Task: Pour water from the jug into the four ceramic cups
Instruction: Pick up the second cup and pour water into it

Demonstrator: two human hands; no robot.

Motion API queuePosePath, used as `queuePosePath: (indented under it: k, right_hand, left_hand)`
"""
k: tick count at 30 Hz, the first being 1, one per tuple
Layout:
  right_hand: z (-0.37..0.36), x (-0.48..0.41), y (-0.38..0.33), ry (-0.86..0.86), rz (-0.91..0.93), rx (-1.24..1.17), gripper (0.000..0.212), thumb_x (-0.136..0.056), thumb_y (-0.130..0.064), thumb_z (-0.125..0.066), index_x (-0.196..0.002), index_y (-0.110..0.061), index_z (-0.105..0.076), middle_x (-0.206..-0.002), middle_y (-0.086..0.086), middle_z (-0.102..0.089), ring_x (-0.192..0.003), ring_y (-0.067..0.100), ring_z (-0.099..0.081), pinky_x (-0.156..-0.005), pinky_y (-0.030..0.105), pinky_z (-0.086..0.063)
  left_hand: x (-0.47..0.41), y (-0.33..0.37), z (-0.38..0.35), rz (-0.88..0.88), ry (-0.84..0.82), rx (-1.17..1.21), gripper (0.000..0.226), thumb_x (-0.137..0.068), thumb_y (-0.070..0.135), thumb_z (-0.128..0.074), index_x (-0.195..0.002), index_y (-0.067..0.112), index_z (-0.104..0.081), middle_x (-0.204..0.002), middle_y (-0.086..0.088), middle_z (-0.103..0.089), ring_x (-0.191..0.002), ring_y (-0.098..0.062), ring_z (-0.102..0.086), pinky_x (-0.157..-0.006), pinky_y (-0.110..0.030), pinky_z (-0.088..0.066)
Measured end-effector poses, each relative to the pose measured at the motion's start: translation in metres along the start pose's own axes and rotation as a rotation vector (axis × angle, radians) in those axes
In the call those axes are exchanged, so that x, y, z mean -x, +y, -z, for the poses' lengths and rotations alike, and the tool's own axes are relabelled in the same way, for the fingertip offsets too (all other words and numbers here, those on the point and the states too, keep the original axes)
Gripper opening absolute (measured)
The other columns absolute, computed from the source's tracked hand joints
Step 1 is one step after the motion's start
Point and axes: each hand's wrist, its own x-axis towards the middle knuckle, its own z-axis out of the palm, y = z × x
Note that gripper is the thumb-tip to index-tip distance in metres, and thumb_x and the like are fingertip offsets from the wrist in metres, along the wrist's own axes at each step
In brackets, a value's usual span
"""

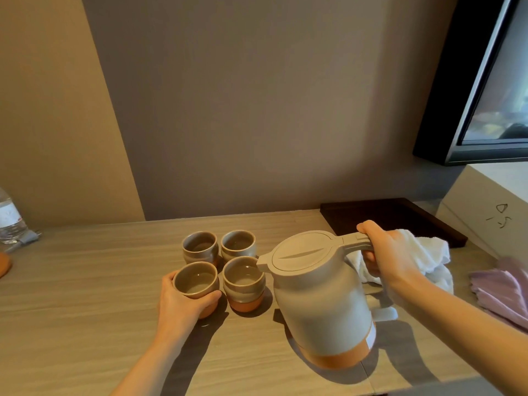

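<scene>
Several grey-and-terracotta ceramic cups stand in a tight square on the wooden table (85, 304). My left hand (183, 301) grips the near left cup (194, 280) round its side. Beside it are the near right cup (243, 284), the far left cup (200, 247) and the far right cup (238, 244). My right hand (385, 258) holds the handle of the beige jug (320, 295), thumb on top. The jug has an orange base and a closed lid, is tilted slightly, and its spout reaches over the near right cup's rim. No water stream shows.
A white towel (434, 258) lies behind my right hand, a purple cloth (505, 292) to its right. A dark tray (394, 218) sits at the back right, next to a white box (491, 207). A plastic bottle (10, 218) stands at the far left edge.
</scene>
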Motion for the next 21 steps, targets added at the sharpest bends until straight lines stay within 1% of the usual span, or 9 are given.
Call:
queuePosePath:
  k: [3,7,11,14,18,21]
  right_hand:
    - [0.000,0.001,-0.001,0.008,0.002,-0.004,0.046,-0.090,-0.029,-0.052,-0.052,-0.005,-0.047,-0.042,0.004,-0.039,-0.049,0.016,-0.036,-0.054,0.028,-0.035]
    - [0.000,0.001,-0.001,0.026,-0.001,-0.003,0.046,-0.090,-0.029,-0.053,-0.051,-0.006,-0.047,-0.039,0.002,-0.039,-0.048,0.016,-0.037,-0.053,0.028,-0.036]
    - [-0.001,0.001,-0.001,0.028,0.020,0.021,0.043,-0.090,-0.029,-0.054,-0.054,-0.005,-0.052,-0.045,0.006,-0.044,-0.051,0.016,-0.040,-0.055,0.028,-0.038]
    - [-0.001,-0.002,0.002,0.005,0.013,0.009,0.045,-0.089,-0.030,-0.054,-0.049,-0.009,-0.052,-0.037,-0.002,-0.043,-0.051,0.015,-0.039,-0.056,0.029,-0.037]
    - [-0.003,-0.003,0.004,-0.017,0.005,0.020,0.043,-0.087,-0.033,-0.054,-0.053,-0.007,-0.053,-0.045,0.003,-0.042,-0.051,0.017,-0.037,-0.055,0.031,-0.035]
    - [-0.003,-0.003,0.004,-0.021,0.002,0.032,0.044,-0.087,-0.035,-0.053,-0.053,-0.007,-0.052,-0.045,0.004,-0.042,-0.051,0.017,-0.037,-0.056,0.032,-0.035]
  left_hand:
    - [-0.002,0.000,-0.002,-0.006,0.002,0.005,0.093,-0.048,0.023,-0.096,-0.123,0.022,-0.042,-0.112,0.003,-0.055,-0.106,-0.018,-0.052,-0.087,-0.035,-0.046]
    - [-0.003,-0.001,-0.006,-0.010,-0.016,-0.002,0.096,-0.050,0.025,-0.096,-0.129,0.020,-0.041,-0.116,0.001,-0.055,-0.109,-0.019,-0.052,-0.089,-0.035,-0.046]
    - [-0.002,0.002,-0.006,-0.012,-0.036,0.002,0.098,-0.052,0.023,-0.095,-0.131,0.018,-0.038,-0.118,0.000,-0.053,-0.109,-0.017,-0.049,-0.090,-0.033,-0.044]
    - [0.000,0.002,-0.005,-0.014,-0.049,-0.010,0.100,-0.052,0.023,-0.095,-0.133,0.018,-0.036,-0.122,-0.002,-0.053,-0.109,-0.016,-0.048,-0.091,-0.034,-0.044]
    - [0.002,0.005,-0.002,-0.011,-0.083,-0.015,0.105,-0.055,0.021,-0.094,-0.139,0.018,-0.031,-0.133,-0.007,-0.051,-0.121,-0.024,-0.048,-0.097,-0.038,-0.044]
    - [0.002,0.010,0.005,-0.010,-0.113,0.000,0.110,-0.059,0.029,-0.090,-0.147,0.021,-0.024,-0.142,-0.007,-0.044,-0.130,-0.027,-0.043,-0.101,-0.041,-0.040]
